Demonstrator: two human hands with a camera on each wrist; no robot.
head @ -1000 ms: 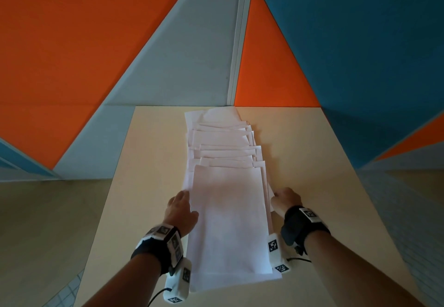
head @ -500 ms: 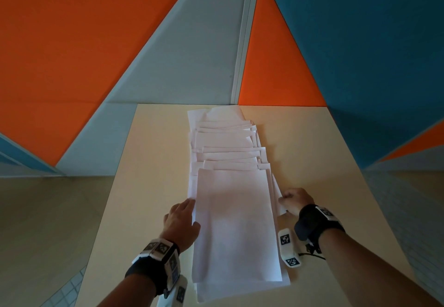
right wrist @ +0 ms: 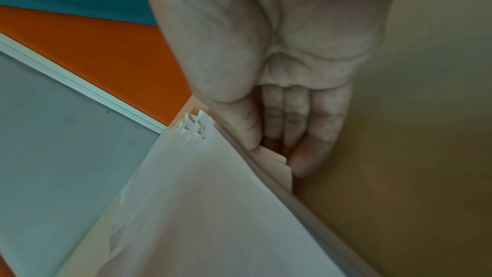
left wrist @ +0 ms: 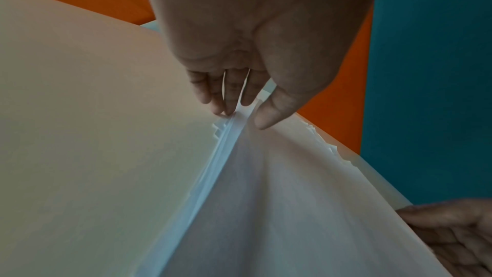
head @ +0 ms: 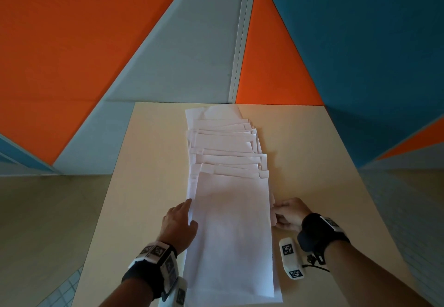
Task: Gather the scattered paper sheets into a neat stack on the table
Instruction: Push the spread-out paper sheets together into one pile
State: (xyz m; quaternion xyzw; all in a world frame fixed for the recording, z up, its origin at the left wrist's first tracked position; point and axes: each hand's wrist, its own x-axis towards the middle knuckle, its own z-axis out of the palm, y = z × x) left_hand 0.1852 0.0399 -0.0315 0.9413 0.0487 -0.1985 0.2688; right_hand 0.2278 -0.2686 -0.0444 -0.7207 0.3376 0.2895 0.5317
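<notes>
Several white paper sheets (head: 230,222) lie overlapped in a long fanned row down the middle of the pale table (head: 149,162). My left hand (head: 179,220) is at the row's near left edge, thumb on the top sheet and fingers against the side. In the left wrist view the left hand (left wrist: 239,100) pinches the raised edge of the sheets (left wrist: 266,208). My right hand (head: 286,213) holds the near right edge. The right wrist view shows the right hand (right wrist: 277,149) with its thumb on top of the sheets (right wrist: 213,208) and fingers curled under the offset edges.
Orange, grey and teal wall panels (head: 120,42) stand right behind the table's far edge. Bare tabletop runs along both sides of the paper row. The floor (head: 36,222) drops away left and right of the table.
Both hands stay at the sides of the row. The right hand has shifted slightly outward and the jutting sheets on the right edge now sit closer in.
</notes>
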